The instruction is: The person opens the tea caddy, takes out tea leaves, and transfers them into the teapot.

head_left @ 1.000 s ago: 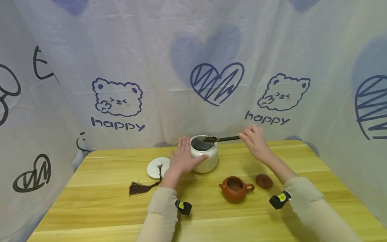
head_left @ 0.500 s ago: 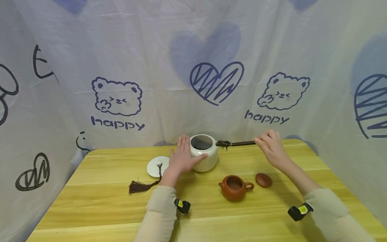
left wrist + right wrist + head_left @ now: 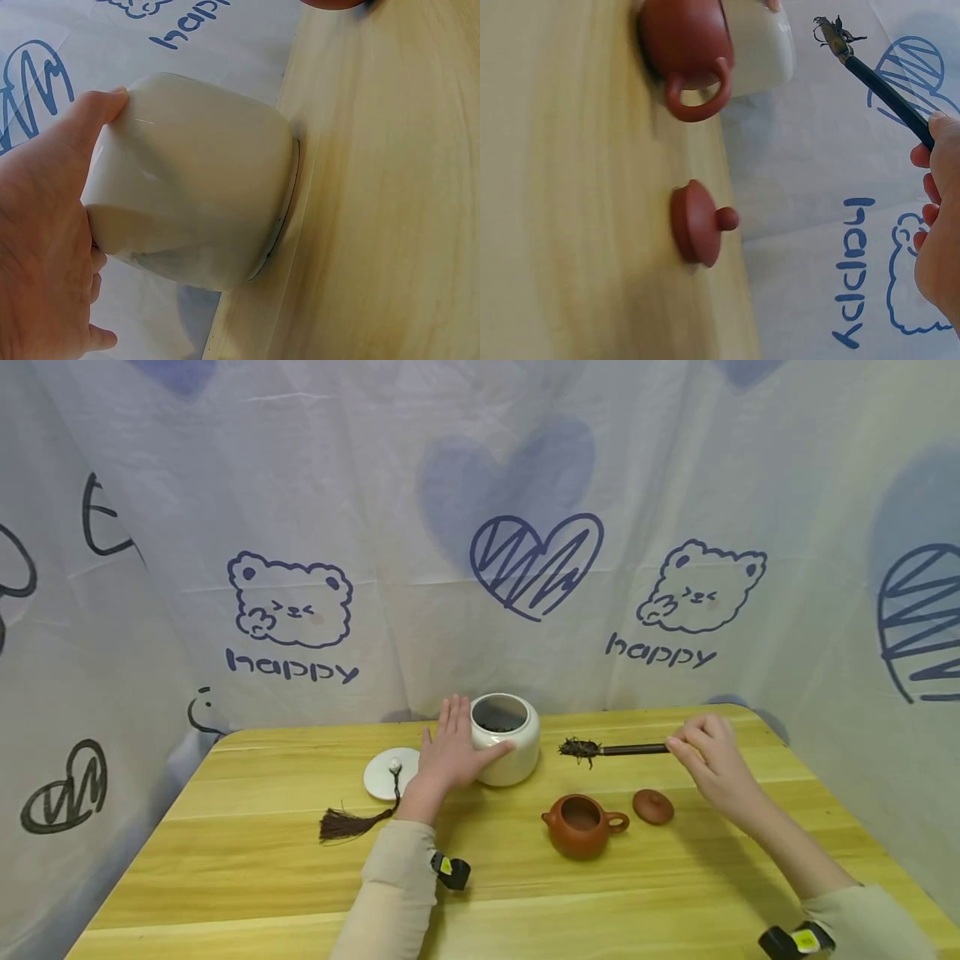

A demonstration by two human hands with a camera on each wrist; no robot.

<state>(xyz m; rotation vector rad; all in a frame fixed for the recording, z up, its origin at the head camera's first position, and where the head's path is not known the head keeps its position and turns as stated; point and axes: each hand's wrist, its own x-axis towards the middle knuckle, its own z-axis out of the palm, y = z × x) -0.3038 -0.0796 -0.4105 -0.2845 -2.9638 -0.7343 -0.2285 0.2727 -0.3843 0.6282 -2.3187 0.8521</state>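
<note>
My left hand (image 3: 453, 758) lies against the left side of a white ceramic jar (image 3: 517, 760), fingers straight and thumb stretched across its front. Dark tea leaves show low inside the jar. In the left wrist view the thumb (image 3: 105, 105) touches the jar's glossy wall. My right hand (image 3: 712, 760) pinches the end of a slim dark-handled tea scoop (image 3: 633, 749). Dry tea leaves (image 3: 579, 749) heap on the scoop's tip, held level above the table, right of the jar. Nearer me sits a red-brown clay teapot (image 3: 581, 839), its top uncovered.
The teapot's lid (image 3: 652, 807) rests knob up to the right of the handle. Left of the jar lies a white lid (image 3: 380, 777) with a dark brown tassel (image 3: 348, 825). A printed cloth (image 3: 420, 635) hangs behind the wooden table (image 3: 247, 877).
My right hand has drawn the loaded scoop out over the jar's rim, to the right and then down towards me. The left hand and the jar have stayed in place.
</note>
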